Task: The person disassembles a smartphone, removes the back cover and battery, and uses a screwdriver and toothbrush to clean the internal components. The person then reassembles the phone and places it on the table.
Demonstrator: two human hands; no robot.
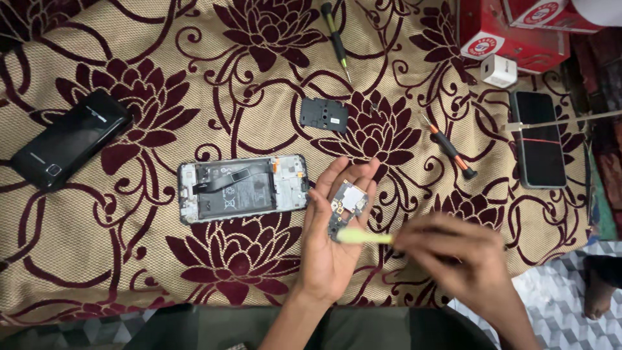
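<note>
Beige cloth with maroon flowers, grey patterned floor, even light

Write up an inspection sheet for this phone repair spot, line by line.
Surface: beige cloth with maroon flowers.
Job's things: circuit board in the left hand; yellow-green tool, blurred, in the right hand, tip at the board; opened phone beside the left hand.
Clutter: black phone, back plate, two screwdrivers, white charger, red boxes, second phone.
Grippers: both hands gripping.
Cables: nothing seen.
Surroundings: patterned floor.
</note>
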